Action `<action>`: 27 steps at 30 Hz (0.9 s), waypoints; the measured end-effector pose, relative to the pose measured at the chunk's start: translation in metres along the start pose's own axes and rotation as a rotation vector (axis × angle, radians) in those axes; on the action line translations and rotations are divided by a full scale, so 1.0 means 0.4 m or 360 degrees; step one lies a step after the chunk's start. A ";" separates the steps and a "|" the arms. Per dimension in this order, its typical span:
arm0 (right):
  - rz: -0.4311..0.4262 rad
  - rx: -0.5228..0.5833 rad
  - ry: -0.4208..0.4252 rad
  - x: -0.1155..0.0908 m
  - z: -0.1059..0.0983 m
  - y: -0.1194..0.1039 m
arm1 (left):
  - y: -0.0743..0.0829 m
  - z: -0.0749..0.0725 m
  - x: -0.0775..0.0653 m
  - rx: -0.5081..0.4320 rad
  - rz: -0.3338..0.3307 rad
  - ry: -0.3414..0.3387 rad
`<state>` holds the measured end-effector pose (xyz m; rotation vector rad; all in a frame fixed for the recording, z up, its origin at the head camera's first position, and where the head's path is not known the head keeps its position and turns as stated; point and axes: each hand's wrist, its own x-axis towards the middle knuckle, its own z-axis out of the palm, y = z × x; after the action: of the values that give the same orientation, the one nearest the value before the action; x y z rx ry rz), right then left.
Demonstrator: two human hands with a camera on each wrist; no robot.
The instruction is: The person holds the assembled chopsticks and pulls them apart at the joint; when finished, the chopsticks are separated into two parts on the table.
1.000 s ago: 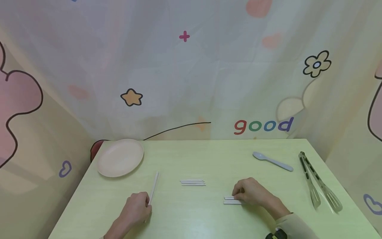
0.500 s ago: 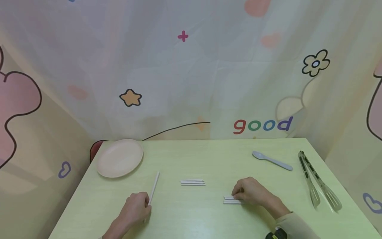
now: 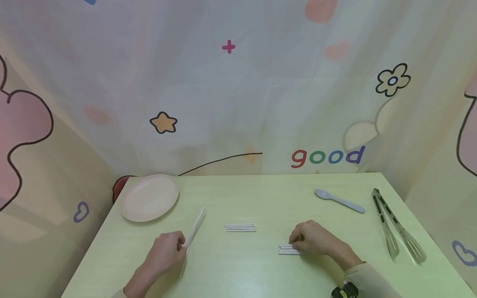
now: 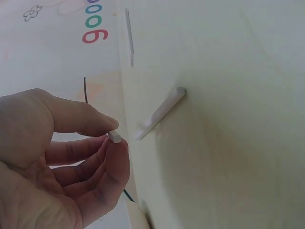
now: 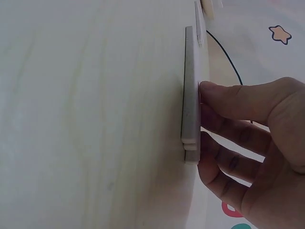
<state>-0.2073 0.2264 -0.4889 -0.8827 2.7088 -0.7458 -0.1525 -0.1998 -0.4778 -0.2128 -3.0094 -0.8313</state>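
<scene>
My left hand [image 3: 167, 252] pinches a slim white stick [image 3: 199, 216] between thumb and fingertips, a little above the table at the left. In the left wrist view the squared end of this stick [image 4: 115, 137] shows between the fingertips. A second white stick [image 4: 164, 110] lies on the table beside it. My right hand [image 3: 316, 238] holds a white stick at the far side of a small bundle of sticks [image 3: 288, 251]. The right wrist view shows the bundle [image 5: 191, 95] lined up side by side, with thumb and fingertips along its far edge, partly hiding it.
Several white sticks [image 3: 240, 228] lie in a row mid-table, between my hands. A pale plate [image 3: 150, 198] sits at the back left. On the right lie a light blue spoon [image 3: 340, 200] and metal tongs [image 3: 398, 225]. A printed curtain [image 3: 208, 103] hangs behind the table.
My left hand has risen slightly and moved away from me with its stick, whose far tip has shifted forward and right. The right hand has stayed at the bundle.
</scene>
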 end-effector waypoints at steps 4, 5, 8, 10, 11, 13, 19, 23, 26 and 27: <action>0.0030 0.0011 0.0019 -0.003 -0.006 -0.003 | 0.003 -0.007 0.005 0.0009 0.0023 0.0017; 0.0037 0.0008 0.0030 -0.003 -0.008 -0.003 | 0.004 -0.009 0.006 0.0013 0.0026 0.0022; 0.0037 -0.0017 0.0068 -0.003 -0.014 -0.001 | 0.007 -0.015 0.012 0.0029 0.0048 0.0040; 0.0026 -0.0040 0.0095 -0.002 -0.019 0.000 | 0.010 -0.018 0.017 0.0037 0.0062 0.0055; 0.0017 -0.0054 0.0112 -0.001 -0.021 -0.001 | 0.012 -0.021 0.019 0.0046 0.0073 0.0065; 0.0005 -0.0062 0.0143 0.000 -0.026 -0.002 | 0.016 -0.025 0.025 0.0052 0.0090 0.0075; 0.0023 -0.0068 0.0233 0.007 -0.044 -0.015 | 0.032 -0.042 0.043 0.0104 0.0159 0.0129; 0.0031 -0.0066 0.0267 0.008 -0.055 -0.024 | 0.044 -0.052 0.056 0.0140 0.0217 0.0160; 0.0023 -0.0053 0.0284 0.009 -0.061 -0.030 | 0.052 -0.057 0.063 0.0141 0.0228 0.0157; 0.0020 -0.0051 0.0290 0.009 -0.062 -0.031 | 0.056 -0.059 0.065 0.0140 0.0226 0.0151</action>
<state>-0.2123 0.2257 -0.4615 -0.8419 2.8890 -0.8195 -0.1758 -0.1894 -0.4449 -0.3692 -2.8942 -0.6760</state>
